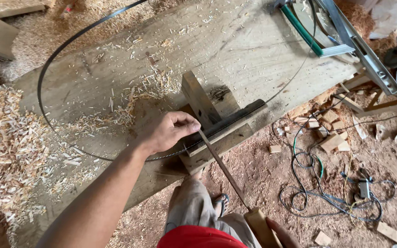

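Pinching the tip of a long file, the left hand presses it onto the bandsaw blade, which loops over the sawdust-strewn workbench and passes through a wooden clamp block. At the lower edge the right hand seems closed on the file's wooden handle, though mostly cropped. Sharpening looks underway; the next stroke calls for steady, level pressure.

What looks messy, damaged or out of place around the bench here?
Wood shavings lie heaped over the workbench's left end and floor. Offcut blocks and tangled cable litter the ground at right. The band saw blade loops loosely across the bench.
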